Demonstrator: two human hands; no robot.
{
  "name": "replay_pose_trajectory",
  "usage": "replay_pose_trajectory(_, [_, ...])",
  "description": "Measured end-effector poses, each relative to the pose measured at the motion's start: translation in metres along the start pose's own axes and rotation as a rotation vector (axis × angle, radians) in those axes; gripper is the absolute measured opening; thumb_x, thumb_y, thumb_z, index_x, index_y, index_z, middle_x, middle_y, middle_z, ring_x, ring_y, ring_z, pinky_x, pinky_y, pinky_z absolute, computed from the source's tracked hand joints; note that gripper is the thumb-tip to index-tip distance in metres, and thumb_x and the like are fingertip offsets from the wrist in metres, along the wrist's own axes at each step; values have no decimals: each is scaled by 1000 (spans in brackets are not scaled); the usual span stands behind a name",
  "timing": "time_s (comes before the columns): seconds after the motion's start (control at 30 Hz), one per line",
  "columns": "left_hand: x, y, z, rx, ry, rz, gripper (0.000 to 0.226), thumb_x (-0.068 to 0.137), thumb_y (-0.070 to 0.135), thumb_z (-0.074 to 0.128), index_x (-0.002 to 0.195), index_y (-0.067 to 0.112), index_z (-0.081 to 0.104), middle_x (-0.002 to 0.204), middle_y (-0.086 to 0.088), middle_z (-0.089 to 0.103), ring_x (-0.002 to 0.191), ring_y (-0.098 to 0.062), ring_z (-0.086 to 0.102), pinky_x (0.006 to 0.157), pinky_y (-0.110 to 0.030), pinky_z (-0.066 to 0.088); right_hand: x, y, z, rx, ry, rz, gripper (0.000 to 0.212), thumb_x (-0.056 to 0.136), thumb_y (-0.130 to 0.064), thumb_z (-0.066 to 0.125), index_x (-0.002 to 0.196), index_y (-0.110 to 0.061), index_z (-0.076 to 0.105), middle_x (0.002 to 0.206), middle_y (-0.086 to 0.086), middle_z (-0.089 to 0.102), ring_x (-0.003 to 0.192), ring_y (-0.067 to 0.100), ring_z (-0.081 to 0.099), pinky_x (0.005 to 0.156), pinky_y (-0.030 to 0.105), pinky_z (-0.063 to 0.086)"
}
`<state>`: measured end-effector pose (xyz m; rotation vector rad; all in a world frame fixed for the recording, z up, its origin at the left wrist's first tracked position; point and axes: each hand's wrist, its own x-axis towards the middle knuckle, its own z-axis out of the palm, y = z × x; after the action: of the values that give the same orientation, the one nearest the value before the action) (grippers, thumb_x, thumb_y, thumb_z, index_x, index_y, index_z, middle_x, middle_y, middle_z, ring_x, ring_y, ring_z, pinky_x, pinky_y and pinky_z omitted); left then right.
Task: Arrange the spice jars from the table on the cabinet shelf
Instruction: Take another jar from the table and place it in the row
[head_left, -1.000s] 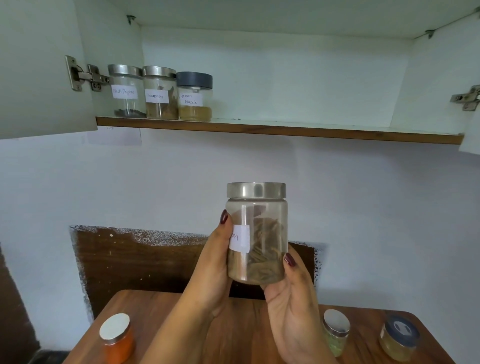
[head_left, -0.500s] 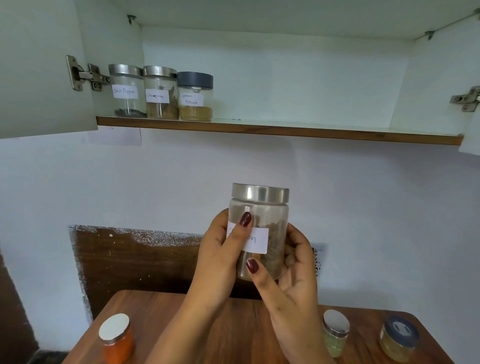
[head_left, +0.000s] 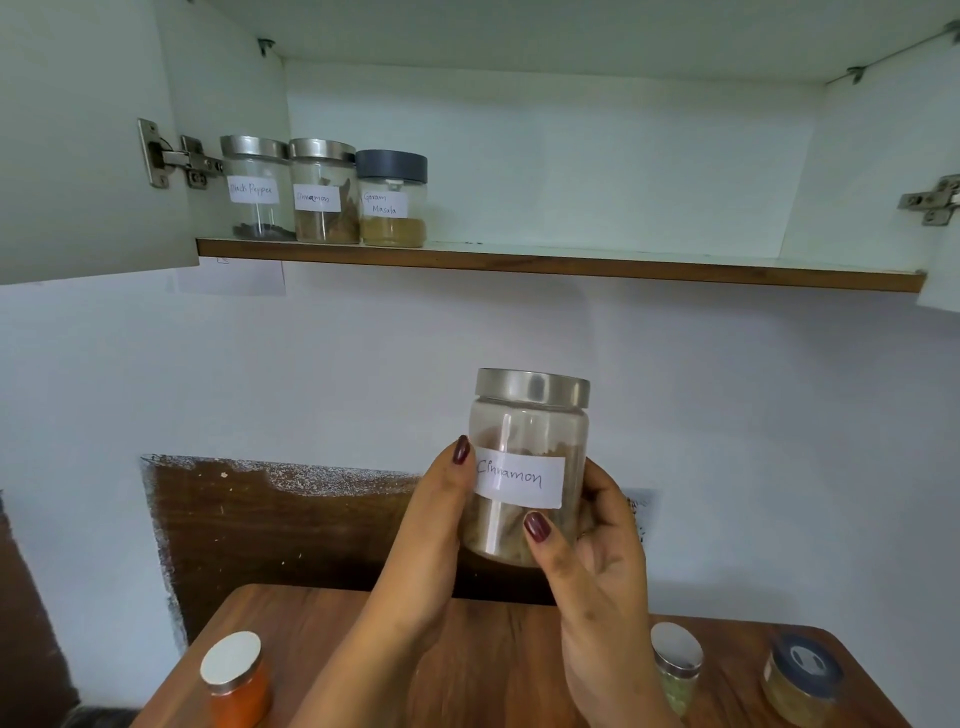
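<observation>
A clear jar with a silver lid and a label reading "Cinnamon" is held upright above the table, below the shelf. My left hand grips its left side and my right hand grips its right side and bottom. On the cabinet shelf, at the far left, stand three jars in a row: black pepper, cinnamon and garam masala. On the wooden table stand an orange-filled jar, a silver-lidded jar and a dark-lidded jar.
The shelf to the right of the three jars is bare. The cabinet's left door hangs open with a metal hinge; another hinge shows at the right. A white wall with a brown patch is behind the table.
The jar has been turned in my hands so its label now faces me fully. My left thumb has shifted off the label to the jar's left side.
</observation>
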<state>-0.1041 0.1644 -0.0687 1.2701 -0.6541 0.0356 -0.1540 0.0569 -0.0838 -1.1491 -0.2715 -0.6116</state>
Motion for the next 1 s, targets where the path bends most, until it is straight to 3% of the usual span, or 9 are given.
replay_pose_trajectory(0.23, [0,-5,5,25,25,1,46,99,42,34,119,17,67,118,-12,70,114,-28,66,102,-54,48,1,5,-6,-25,-20,-34,63,69,-32,80,128,-16,62,128,17,59,117,25,63,88,28,54])
replay_pose_trajectory(0.47, [11,-3,1,70,56,46,45,96,44,41,118,13,65,114,-13,70,108,-29,68,96,-57,51,9,-1,-4,-148,-46,-36,69,69,-53,79,131,-28,58,130,1,63,122,18,59,97,35,51])
replay_pose_trajectory(0.57, [19,-2,-2,88,49,75,43,96,45,42,116,17,67,112,-11,71,106,-25,69,91,-48,56,14,-5,2,-189,-70,-29,75,67,-57,79,132,-26,57,127,-2,65,117,16,62,92,32,53])
replay_pose_trajectory(0.67, [27,1,-4,71,53,96,49,85,57,48,111,21,70,107,-8,73,99,-21,71,81,-33,59,22,-8,5,-168,-67,-20,60,69,-45,78,124,-27,61,115,-8,70,107,9,67,81,20,56])
replay_pose_trajectory(0.73, [34,6,-6,85,49,118,51,84,57,49,110,17,68,106,-11,72,98,-25,70,82,-36,59,29,-10,7,-170,-76,-11,52,71,-33,73,122,-25,61,110,-9,72,103,8,68,77,18,56])
replay_pose_trajectory(0.8, [43,11,-8,149,73,150,44,84,58,49,106,25,68,109,-11,66,102,-26,67,87,-45,58,40,-13,8,-196,-87,-14,51,74,-30,69,124,-24,60,111,-8,71,103,8,68,77,19,56])
replay_pose_trajectory(0.87, [57,18,-11,268,125,204,34,84,63,46,100,41,67,113,-3,60,107,-15,63,88,-34,55,53,-16,11,-227,-78,-27,52,75,-35,68,125,-25,60,112,-8,70,104,8,67,78,20,56])
replay_pose_trajectory(0.93, [72,27,-15,378,173,266,41,82,67,42,105,43,65,114,2,55,103,-1,58,82,-15,50,69,-20,16,-280,-70,-48,56,74,-46,68,127,-29,58,114,-11,69,105,9,66,83,28,57])
replay_pose_trajectory(1.0, [87,36,-18,443,193,329,47,83,68,42,114,39,63,114,4,55,102,1,57,83,-16,51,84,-23,22,-308,-76,-66,57,75,-50,67,128,-30,57,117,-11,68,109,11,65,93,37,55])
